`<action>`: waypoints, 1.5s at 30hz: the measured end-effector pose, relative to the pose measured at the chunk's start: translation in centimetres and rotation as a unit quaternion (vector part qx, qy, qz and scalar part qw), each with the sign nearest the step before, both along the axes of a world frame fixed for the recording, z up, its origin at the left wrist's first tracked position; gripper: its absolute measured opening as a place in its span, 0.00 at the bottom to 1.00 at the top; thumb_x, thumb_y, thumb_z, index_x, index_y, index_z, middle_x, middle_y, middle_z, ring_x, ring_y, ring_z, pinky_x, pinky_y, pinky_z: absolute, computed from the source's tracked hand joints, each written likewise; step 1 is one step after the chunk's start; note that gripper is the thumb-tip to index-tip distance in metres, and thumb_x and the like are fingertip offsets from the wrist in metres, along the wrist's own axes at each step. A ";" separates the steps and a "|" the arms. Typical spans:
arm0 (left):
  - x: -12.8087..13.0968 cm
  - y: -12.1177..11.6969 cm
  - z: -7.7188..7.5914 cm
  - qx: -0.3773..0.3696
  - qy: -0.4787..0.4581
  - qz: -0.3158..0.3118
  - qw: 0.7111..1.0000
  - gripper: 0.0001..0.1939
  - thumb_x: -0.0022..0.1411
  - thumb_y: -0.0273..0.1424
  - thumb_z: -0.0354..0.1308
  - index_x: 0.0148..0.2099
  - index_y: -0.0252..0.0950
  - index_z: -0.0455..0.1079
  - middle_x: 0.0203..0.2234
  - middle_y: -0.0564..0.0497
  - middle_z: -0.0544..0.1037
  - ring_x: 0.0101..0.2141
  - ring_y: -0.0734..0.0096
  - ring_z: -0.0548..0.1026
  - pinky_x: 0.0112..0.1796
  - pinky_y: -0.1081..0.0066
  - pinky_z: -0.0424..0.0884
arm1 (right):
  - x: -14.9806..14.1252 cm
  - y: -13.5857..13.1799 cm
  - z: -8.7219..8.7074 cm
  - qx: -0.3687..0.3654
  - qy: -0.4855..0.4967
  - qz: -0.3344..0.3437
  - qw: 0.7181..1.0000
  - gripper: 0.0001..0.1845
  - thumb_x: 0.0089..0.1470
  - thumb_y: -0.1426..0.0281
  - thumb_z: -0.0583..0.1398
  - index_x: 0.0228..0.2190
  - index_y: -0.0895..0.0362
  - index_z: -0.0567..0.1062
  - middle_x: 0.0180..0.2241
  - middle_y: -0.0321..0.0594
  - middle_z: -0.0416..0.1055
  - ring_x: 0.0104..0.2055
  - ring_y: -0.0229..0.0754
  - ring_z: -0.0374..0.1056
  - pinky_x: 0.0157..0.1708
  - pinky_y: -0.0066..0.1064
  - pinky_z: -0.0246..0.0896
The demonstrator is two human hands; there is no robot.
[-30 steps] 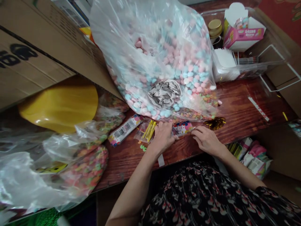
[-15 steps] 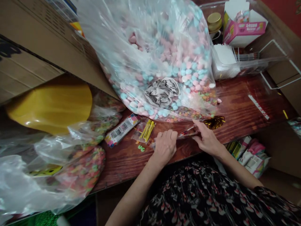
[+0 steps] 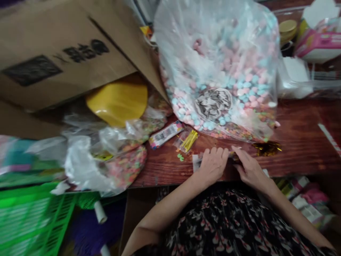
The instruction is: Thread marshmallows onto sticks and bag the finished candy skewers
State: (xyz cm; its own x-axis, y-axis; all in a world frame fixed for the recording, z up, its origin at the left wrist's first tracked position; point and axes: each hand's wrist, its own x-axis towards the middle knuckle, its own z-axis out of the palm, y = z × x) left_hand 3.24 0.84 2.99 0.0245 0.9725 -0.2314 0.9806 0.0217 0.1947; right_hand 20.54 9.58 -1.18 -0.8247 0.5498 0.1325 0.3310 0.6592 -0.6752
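Clear plastic with printed marks, partly hidden, makes up the small packet (image 3: 196,163) lying at the front of the worktop (image 3: 301,153), beneath and beside the left hand (image 3: 214,164). That hand has its fingers bent and drawn close together over the packet; whether the thumb pinches from below cannot be told. The right hand (image 3: 249,169) is beside it, forefinger extended and thumb apart, near the packet's other end; its grip cannot be confirmed. Just beyond lie yellow ties (image 3: 189,141), a patterned packet (image 3: 165,134), loose green pieces (image 3: 180,157) and gold tinsel (image 3: 266,147). Behind stands a large clear bag (image 3: 226,60) of pink and blue pieces, a crumpled grey cloth item (image 3: 214,103) against it. Risks, as judged: the packet could slip over the nearby front edge if the fingers loosen; a sharp tug could split thin film; a sweeping wrist could scatter the green pieces.
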 end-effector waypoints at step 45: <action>-8.6 6.2 3.2 0.137 -0.054 0.074 0.986 0.23 0.63 0.26 0.49 0.60 0.36 0.65 0.47 0.40 0.75 0.49 0.56 0.72 0.50 0.58 0.69 | -19.3 14.2 8.2 0.235 -0.203 0.022 0.950 0.18 0.58 0.69 0.56 0.49 0.60 0.74 0.47 0.58 0.70 0.47 0.57 0.69 0.41 0.41 0.64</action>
State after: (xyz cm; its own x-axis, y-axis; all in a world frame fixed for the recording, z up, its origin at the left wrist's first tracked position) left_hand -5.32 7.01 6.19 -0.1127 0.9930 0.0368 0.9438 0.0954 0.3164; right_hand 1.21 23.75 7.02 -0.8811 0.4726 0.0201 0.4667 0.8755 -0.1250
